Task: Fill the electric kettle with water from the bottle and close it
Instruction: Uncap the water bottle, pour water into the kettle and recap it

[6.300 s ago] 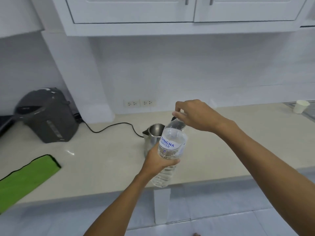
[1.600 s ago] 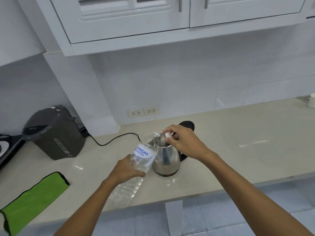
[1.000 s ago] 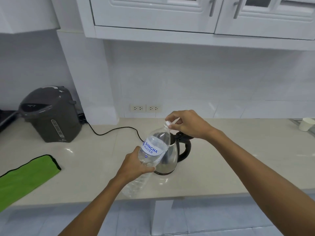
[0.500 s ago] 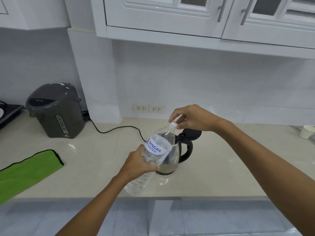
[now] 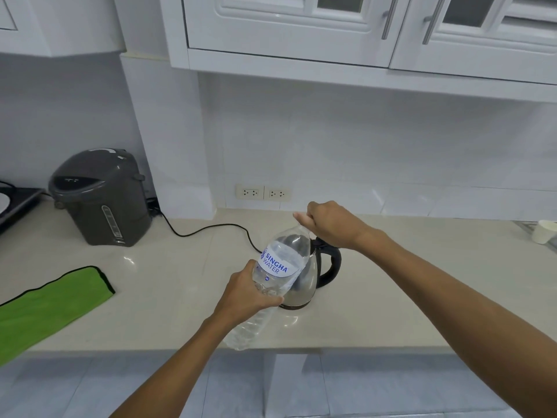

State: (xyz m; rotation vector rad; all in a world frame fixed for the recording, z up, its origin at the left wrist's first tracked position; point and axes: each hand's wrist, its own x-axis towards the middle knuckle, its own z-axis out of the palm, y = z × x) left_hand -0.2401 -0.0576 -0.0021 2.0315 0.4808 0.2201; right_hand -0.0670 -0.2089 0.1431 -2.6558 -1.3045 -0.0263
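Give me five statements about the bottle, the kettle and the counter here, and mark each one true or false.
1. The left hand holds the water bottle around its middle. True.
2. The bottle stands upright on the counter. False: it is tilted, held off the counter in front of the kettle.
3. The right hand is at the bottle's neck. True.
4. A red cloth lies on the counter. False: the cloth is green.
5. The kettle's handle is white. False: it is black.
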